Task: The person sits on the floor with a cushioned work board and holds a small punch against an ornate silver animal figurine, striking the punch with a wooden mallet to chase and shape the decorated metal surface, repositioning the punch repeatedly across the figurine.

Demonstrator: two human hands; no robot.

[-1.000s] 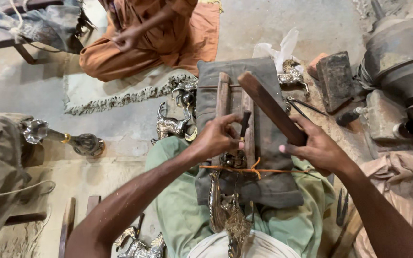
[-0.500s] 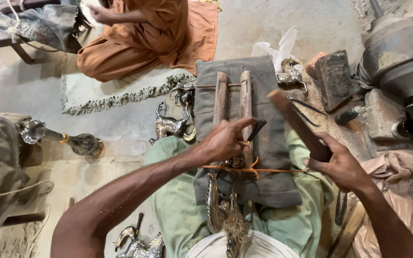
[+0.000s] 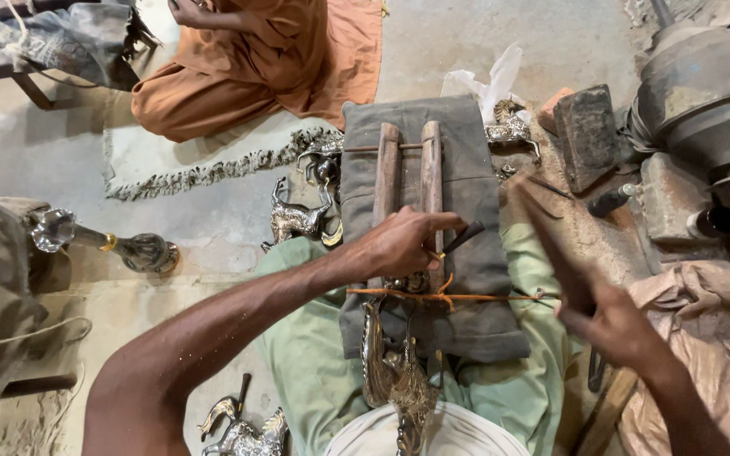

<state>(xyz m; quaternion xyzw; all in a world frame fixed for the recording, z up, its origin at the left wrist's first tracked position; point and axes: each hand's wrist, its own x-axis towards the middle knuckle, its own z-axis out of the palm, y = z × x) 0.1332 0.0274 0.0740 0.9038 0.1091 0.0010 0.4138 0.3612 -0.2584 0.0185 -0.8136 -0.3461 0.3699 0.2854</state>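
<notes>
While gripping: left hand (image 3: 399,245) chisel (image 3: 460,239), right hand (image 3: 614,325) mallet (image 3: 551,245).

The bare concrete floor (image 3: 61,160) carries a fringed mat (image 3: 187,165) far left, brass animal figures (image 3: 293,215) beside it, and a dark block (image 3: 589,135) far right.

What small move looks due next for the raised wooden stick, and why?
Probably a downward tap onto the dark chisel: the left hand holds it over the metal piece clamped between the wooden bars, while the right hand holds the wooden stick raised off to the side.
</notes>
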